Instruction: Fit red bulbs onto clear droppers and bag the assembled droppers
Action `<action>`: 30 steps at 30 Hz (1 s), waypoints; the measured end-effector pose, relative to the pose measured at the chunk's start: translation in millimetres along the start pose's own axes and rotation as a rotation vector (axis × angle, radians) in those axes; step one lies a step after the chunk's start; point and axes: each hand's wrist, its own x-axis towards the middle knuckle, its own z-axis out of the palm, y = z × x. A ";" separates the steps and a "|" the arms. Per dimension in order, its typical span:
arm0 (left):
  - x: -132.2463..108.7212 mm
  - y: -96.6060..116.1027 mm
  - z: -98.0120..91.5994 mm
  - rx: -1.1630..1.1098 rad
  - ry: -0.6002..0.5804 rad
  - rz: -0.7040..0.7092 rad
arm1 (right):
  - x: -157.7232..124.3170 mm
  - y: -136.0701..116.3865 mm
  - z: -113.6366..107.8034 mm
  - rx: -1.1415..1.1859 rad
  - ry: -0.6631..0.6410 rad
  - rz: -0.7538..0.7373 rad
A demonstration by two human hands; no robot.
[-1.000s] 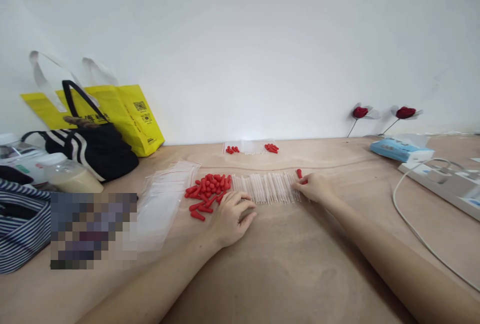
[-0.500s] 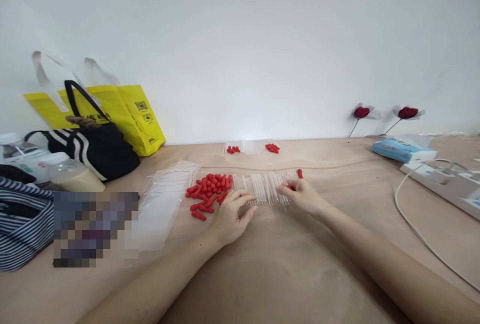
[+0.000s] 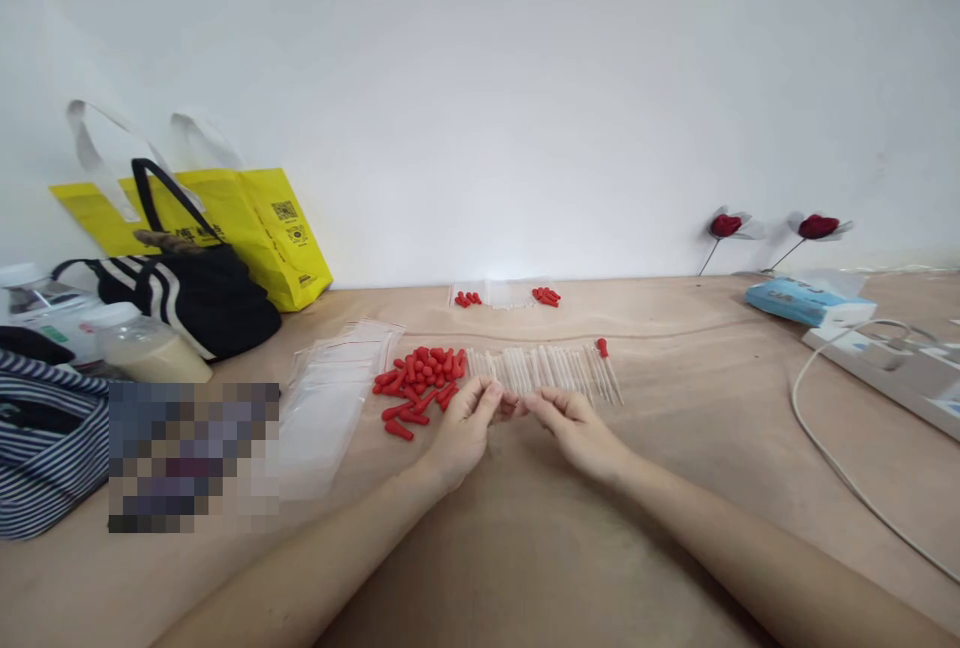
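A light-brown, wood-toned tabletop (image 3: pixel 480 568) runs up to a plain white wall (image 3: pixel 525 108), where two dark-red artificial roses (image 3: pixel 726 225) lean at the right. Mid-table lie a pile of small red rubber-looking bulbs (image 3: pixel 424 373) and, just right of it, a row of thin clear tubes (image 3: pixel 551 371), with one bulb at the far tip of its rightmost tubes. In front of the row, the left hand (image 3: pixel 466 428) and right hand (image 3: pixel 581 433) meet, fingertips pinched close; what they grasp cannot be told. Flat clear zip bags (image 3: pixel 322 428) lie stacked left of the pile; another clear bag (image 3: pixel 506 294) near the wall has red bulbs at both ends. At far left, a clear white-lidded jar (image 3: pixel 154 353) holds something beige, beside a black bag with white stripes (image 3: pixel 225 303). Behind stands a yellow shopping bag (image 3: pixel 259 218) bearing two QR codes and partly covered dark Chinese characters.
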 end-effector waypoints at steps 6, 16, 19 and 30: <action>5.9 1.6 -19.4 0.453 0.018 0.269 | 5.0 9.3 -12.5 0.197 0.092 0.068; -1.9 -11.2 -18.9 0.747 -0.060 0.496 | 5.3 27.2 -17.2 0.231 0.092 -0.082; -1.1 -13.4 -20.9 0.755 -0.048 0.507 | 5.7 31.5 -19.0 0.159 0.098 -0.144; 0.1 -19.9 -22.5 0.768 -0.049 0.592 | 3.5 30.8 -18.9 -0.138 0.061 -0.340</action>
